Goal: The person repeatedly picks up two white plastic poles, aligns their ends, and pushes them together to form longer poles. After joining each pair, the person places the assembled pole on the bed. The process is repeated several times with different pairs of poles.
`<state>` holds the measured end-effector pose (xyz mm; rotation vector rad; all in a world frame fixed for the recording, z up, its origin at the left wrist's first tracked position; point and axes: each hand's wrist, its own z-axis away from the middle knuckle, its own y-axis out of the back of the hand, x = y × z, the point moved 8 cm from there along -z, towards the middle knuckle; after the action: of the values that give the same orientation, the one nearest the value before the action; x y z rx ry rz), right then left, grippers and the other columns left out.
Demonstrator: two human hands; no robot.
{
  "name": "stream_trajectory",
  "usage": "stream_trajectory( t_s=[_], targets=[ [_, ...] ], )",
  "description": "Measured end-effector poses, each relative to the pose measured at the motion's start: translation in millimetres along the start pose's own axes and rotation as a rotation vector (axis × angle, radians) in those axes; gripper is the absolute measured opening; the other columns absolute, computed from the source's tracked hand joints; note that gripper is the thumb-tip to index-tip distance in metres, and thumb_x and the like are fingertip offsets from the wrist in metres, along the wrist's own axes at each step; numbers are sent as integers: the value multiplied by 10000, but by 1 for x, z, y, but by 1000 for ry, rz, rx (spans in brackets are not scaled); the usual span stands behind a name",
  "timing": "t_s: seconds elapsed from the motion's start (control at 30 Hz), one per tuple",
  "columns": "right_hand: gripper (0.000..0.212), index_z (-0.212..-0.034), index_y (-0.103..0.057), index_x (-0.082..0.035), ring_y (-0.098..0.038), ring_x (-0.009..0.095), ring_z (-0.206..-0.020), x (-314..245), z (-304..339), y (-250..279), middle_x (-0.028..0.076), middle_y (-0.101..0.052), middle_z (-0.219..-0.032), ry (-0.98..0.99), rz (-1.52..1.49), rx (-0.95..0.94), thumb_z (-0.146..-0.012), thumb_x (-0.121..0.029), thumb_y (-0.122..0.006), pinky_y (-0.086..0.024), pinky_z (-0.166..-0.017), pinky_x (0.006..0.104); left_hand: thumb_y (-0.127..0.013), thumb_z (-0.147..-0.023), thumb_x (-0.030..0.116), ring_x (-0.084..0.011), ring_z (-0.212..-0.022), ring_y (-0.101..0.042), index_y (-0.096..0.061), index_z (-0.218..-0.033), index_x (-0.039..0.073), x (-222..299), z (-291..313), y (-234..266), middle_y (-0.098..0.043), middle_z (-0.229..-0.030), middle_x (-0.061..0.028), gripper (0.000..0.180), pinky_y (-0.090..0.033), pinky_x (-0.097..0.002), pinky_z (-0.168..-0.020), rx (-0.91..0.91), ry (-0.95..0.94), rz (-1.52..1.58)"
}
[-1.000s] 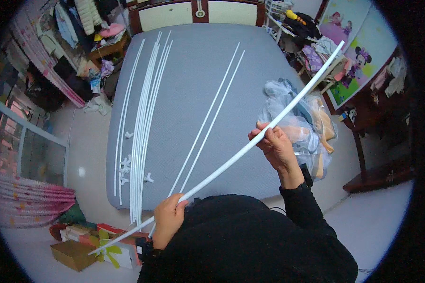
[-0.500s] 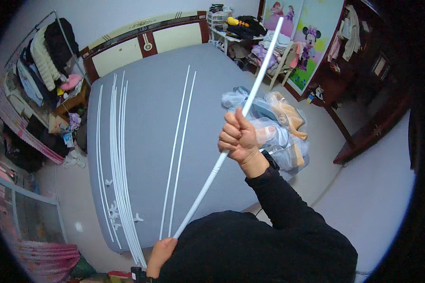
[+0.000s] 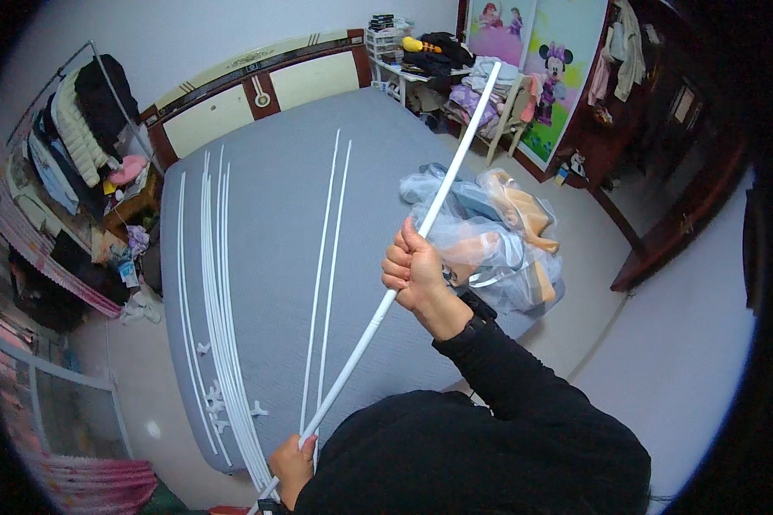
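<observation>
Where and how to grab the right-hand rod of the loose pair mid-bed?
Around mid-length, pinching from above and slightly from the right. The right-hand rod is thin, straight and lies flat; its neighbour rod runs close on the left, while grey bedspread on the right leaves finger room. Avoid the near end: the held white pole crosses it.

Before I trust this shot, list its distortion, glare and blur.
Head view: the bed looks bowed, picture corners black; head view: a bright glare spot sits on the floor at left; head view: the white pole shows no obvious blur.
</observation>
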<state>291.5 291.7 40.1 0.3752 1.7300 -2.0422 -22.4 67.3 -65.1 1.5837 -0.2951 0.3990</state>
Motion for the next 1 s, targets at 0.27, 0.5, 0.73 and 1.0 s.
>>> stream_trajectory(
  t_s=[0.27, 0.5, 0.73, 1.0],
  targets=[
    [446, -612, -328, -196, -251, 71, -373, -11, -4, 4, -70, -257, -477, 58, 15, -8, -969, -445, -428, -213, -338, 228, -618, -835, 449, -408, -542, -529, -540, -698, 55, 9, -8, 8, -528, -568, -181, 424, -371, -470, -484, -56, 9, 64],
    [429, -598, -350, -157, -235, 67, -417, -109, -29, -13, -62, -240, -498, 96, -94, -309, -974, -333, -455, -222, -381, 225, -691, -781, 325, -341, -669, -552, -564, -737, 71, 5, -37, 66, -561, -690, -113, 287, -401, -439, -561, 72, -76, -1],
    [433, -589, -328, -122, -267, 97, -455, -228, -79, 69, -34, -254, -522, 172, -149, -66, -927, -273, -554, -226, -409, 234, -699, -754, 320, -319, -720, -558, -584, -796, 61, -16, -53, 104, -582, -745, -101, 286, -407, -412, -630, 173, -127, -60],
    [442, -579, -327, -106, -284, 115, -418, -299, -79, 124, -15, -264, -497, 284, -196, 15, -911, -242, -586, -265, -421, 241, -693, -760, 307, -325, -729, -548, -584, -800, 52, -31, -52, 102, -578, -749, -108, 281, -401, -418, -642, 195, -100, -37]
  ],
)
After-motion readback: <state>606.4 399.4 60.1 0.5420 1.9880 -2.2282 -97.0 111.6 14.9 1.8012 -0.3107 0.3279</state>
